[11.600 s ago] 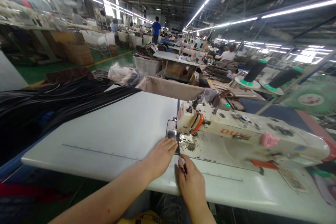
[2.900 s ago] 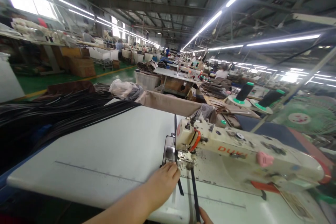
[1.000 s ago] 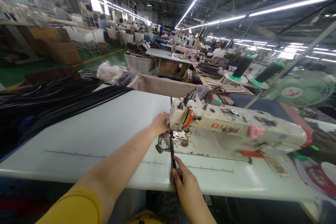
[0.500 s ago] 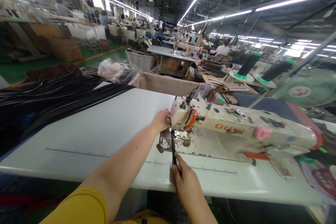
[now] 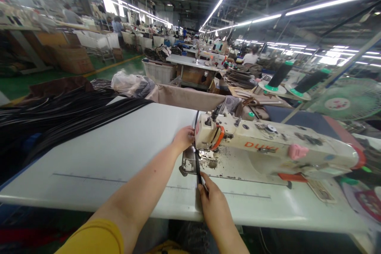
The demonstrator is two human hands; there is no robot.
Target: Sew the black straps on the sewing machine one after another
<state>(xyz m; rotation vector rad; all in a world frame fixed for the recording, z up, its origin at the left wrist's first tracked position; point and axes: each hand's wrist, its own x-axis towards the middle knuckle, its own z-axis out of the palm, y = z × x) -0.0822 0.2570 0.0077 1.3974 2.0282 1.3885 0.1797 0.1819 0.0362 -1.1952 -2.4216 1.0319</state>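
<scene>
Black strap (image 5: 198, 166) looks part-fed; the rest, toward worktop (image 5: 268, 213) front edge, is pinched by right hand (image 5: 214, 198); left hand (image 5: 183, 139), grip unclear.

We see a sewing machine (image 5: 264, 147) in a smooth, glossy cream finish, its bed (image 5: 226, 166) speckled and worn-looking. By the machine's head runs a matt black strip (image 5: 197, 163); farther left — a smooth, softly shining tabletop (image 5: 119, 151). Behind the machine we find a matt, cloth-like bin (image 5: 187, 96).
</scene>
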